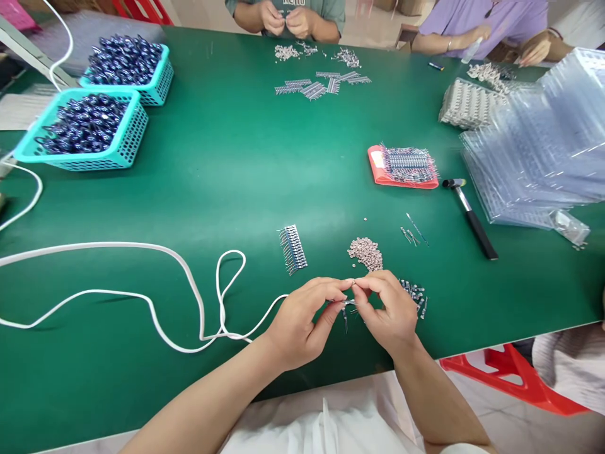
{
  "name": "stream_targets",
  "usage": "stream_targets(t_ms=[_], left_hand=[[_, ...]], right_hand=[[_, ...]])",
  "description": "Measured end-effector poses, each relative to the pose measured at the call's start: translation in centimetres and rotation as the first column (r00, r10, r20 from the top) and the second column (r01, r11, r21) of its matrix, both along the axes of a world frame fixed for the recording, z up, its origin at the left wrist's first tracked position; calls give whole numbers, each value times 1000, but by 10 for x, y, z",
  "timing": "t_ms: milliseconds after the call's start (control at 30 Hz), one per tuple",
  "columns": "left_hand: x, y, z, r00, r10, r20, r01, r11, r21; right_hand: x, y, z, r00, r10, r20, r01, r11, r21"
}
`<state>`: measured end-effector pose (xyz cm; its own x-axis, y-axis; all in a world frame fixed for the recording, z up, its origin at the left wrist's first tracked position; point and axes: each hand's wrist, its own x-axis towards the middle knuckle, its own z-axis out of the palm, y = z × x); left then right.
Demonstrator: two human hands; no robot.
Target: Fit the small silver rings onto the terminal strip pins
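Observation:
My left hand [305,325] is pinched on a small blue-and-silver part with thin wire leads [348,302]. My right hand [391,310] meets it fingertip to fingertip. Between the raised fingertips sits a tiny ring-like piece [353,283], partly hidden; the right fingers close on it. Just beyond my hands lies a heap of small pinkish rings [365,252]. A neat row of wired blue-and-silver parts [293,248] rests to the left of that heap. Loose parts of the same look [416,293] are scattered beside my right hand, with a few thin pieces [410,236] farther up.
White cable [146,296] loops across the left of the green table [212,189]. Turquoise baskets [101,161] of dark blue pieces stand back left. Rightward are a red-banded bundle [409,167], a hammer [475,224] and stacked clear trays [529,151]. Two people work opposite.

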<state>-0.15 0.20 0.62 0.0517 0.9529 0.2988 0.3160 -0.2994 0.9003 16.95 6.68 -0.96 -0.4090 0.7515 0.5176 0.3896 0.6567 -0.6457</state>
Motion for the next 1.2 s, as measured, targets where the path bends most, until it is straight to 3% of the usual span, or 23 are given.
stream_targets(t_ms=[200, 767, 1200], left_hand=[[0, -1, -2, 1000, -15, -6, 15, 1000, 11], [0, -2, -2, 996, -32, 81, 27, 997, 66], [1, -4, -3, 980, -26, 195, 27, 1000, -7]], right_hand=[[0, 1, 2, 1000, 11, -6, -11, 998, 58], [2, 0, 8, 999, 21, -29, -19, 998, 65], [3, -1, 6, 1000, -11, 7, 10, 993, 117]])
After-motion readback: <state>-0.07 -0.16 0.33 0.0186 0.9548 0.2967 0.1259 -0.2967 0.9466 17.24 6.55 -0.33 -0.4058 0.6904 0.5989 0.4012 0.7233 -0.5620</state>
